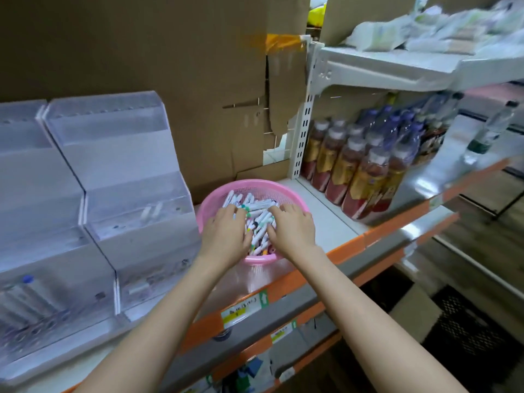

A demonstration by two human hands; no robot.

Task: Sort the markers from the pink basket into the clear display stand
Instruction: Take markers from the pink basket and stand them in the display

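Note:
A round pink basket (286,191) stands on the white shelf, filled with several white markers (259,214) with coloured caps. Both my hands are inside it, on top of the pile. My left hand (226,234) has its fingers curled down around some markers at the pile's left side. My right hand (293,229) lies spread over the markers on the right side, fingers only slightly bent. The clear display stand (127,177), stepped in tiers, stands to the left of the basket, and a few markers lie in its lower tiers.
A second clear stand (31,211) sits further left, holding a few markers. Brown cardboard (170,80) backs the shelf. Bottled drinks (357,171) fill the shelf bay to the right. The shelf's front edge (348,248) is orange, with price labels.

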